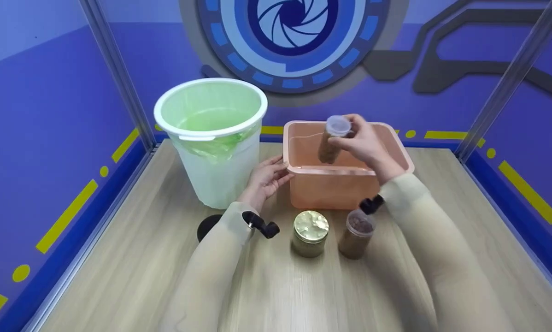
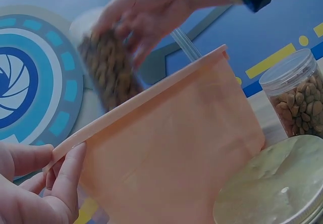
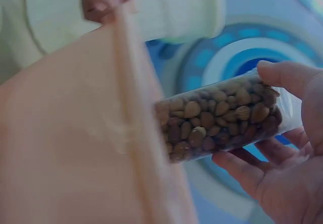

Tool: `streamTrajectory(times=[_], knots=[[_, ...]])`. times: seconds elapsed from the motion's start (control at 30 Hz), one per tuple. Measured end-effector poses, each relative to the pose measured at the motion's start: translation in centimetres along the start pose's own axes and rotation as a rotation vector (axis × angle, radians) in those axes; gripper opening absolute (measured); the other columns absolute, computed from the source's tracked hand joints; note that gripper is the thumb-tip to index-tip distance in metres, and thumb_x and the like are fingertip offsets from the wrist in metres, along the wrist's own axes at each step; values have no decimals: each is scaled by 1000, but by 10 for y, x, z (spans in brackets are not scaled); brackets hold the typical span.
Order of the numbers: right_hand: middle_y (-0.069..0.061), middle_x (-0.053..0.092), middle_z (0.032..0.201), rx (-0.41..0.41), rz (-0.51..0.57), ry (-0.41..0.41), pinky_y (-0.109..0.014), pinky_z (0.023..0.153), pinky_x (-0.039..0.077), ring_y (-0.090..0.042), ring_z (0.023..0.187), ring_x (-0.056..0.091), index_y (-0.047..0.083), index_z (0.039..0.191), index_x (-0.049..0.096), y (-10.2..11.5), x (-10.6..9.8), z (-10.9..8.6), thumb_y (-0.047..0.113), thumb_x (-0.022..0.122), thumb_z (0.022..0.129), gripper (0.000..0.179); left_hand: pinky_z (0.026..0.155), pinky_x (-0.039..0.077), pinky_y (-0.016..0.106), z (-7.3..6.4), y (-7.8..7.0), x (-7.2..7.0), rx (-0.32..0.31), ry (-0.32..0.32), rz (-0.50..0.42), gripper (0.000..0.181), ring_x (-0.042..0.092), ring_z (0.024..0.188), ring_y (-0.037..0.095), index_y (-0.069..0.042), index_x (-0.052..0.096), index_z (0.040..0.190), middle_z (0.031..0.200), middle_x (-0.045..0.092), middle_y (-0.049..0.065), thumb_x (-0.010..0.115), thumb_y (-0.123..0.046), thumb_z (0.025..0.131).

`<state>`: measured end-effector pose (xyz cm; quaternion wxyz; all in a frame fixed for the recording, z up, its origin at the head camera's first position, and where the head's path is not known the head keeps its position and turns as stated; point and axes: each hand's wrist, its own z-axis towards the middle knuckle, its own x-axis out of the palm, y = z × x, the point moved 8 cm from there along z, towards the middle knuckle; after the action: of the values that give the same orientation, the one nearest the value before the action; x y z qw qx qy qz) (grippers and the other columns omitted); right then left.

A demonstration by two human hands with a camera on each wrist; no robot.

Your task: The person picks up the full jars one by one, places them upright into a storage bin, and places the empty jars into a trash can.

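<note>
My right hand (image 1: pixel 362 143) grips a clear plastic jar of almonds (image 3: pixel 217 118) near its lidded top. The jar is tilted, its lower end inside the mouth of a pink plastic bin (image 1: pixel 333 190). With thumb and fingers my left hand (image 2: pixel 43 183) pinches the bin's left rim corner. In front of the bin a gold-lidded jar (image 1: pixel 310 233) stands upright on the table. Beside it, under the right wrist, is a second clear jar of almonds (image 2: pixel 298 95), also upright. The bin's floor is hidden in all views.
A white trash can (image 1: pixel 216 170) with a green liner stands left of the bin. Partly behind my left forearm lies a black round object (image 1: pixel 208 226). Blue panels (image 1: pixel 55 138) wall the wooden table (image 1: pixel 276 295) at the back and sides.
</note>
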<state>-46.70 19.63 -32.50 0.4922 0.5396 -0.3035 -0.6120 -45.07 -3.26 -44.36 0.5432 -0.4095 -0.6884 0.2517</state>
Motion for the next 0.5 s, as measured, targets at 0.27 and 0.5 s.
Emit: streamTrajectory(times=[0.27, 0.5], knots=[[-27, 60, 132, 94, -336, 210, -35, 91, 52, -32, 110, 58, -5, 139, 48, -38, 61, 28, 7, 82, 81, 68, 71, 65, 25, 1, -1, 1, -2, 14, 3, 53, 67, 93, 20, -1, 49, 151, 150, 56, 20, 58, 8, 99], [-27, 60, 137, 120, -562, 373, -50, 106, 51, -36, 115, 57, -4, 142, 53, -52, 85, 30, 15, 76, 90, 59, 73, 66, 26, 1, 1, 3, 0, 25, -6, 53, 66, 90, 19, -1, 48, 151, 150, 55, 21, 57, 8, 99]])
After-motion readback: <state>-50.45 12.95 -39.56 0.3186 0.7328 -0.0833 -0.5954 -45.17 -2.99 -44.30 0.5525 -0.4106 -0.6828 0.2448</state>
